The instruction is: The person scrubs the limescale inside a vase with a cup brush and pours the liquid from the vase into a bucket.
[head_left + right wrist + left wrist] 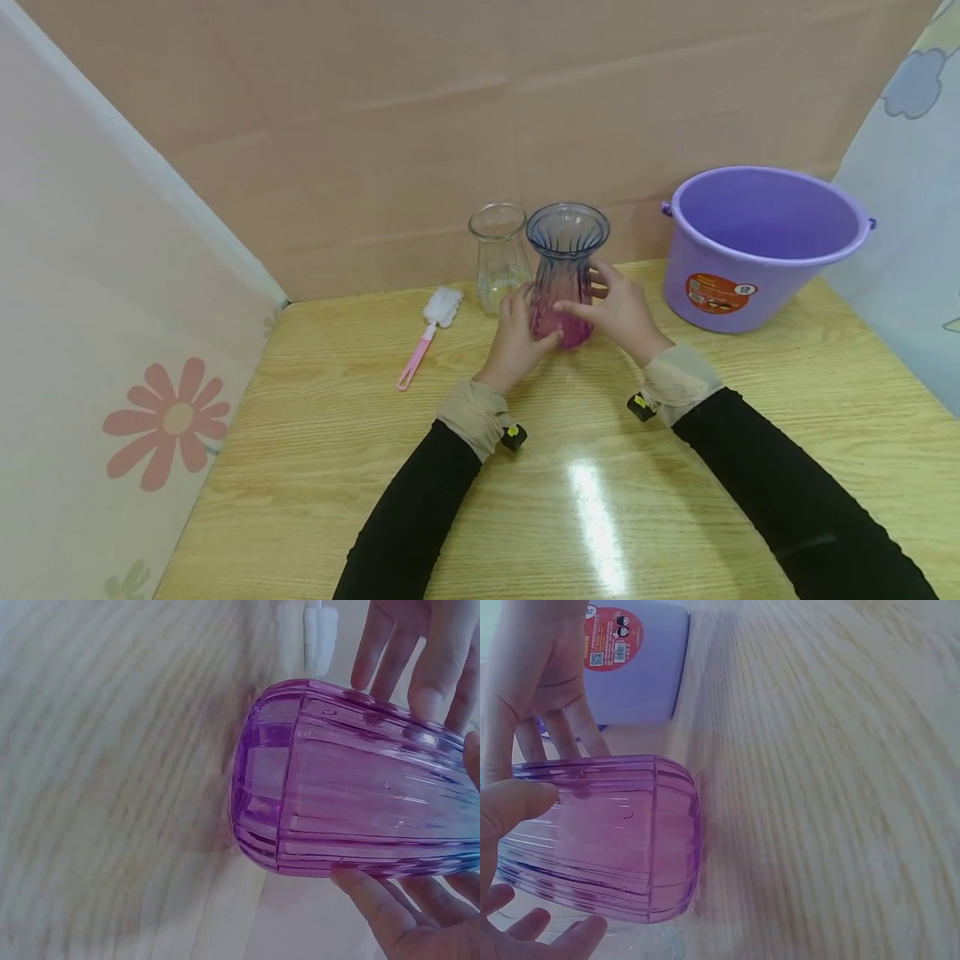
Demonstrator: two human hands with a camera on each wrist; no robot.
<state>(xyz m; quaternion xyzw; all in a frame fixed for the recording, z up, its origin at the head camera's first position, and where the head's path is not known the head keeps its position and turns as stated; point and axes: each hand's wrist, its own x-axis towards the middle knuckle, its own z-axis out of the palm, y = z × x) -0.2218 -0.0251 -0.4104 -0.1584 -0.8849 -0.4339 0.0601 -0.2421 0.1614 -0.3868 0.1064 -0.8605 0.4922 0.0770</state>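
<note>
A ribbed glass vase (562, 283), blue at its flared rim and pink-purple at its base, stands upright on the wooden table (337, 500). My left hand (516, 340) holds it from the left, thumb toward the front. On the opposite side my right hand (627, 313) grips the vase, its thumb across the front and its other fingers partly hidden behind the glass. Both wrist views show the pink lower body (607, 832) close up, its base at the tabletop. Just behind and to the left is a clear glass vase (501, 262).
A white-headed brush (417, 357) with a pink handle lies left of the vases. At the back right stands a purple bucket (678, 283) with a red label. A brown-covered wall (360, 167) rises behind the table, and a pale flowered panel (90, 292) borders the left.
</note>
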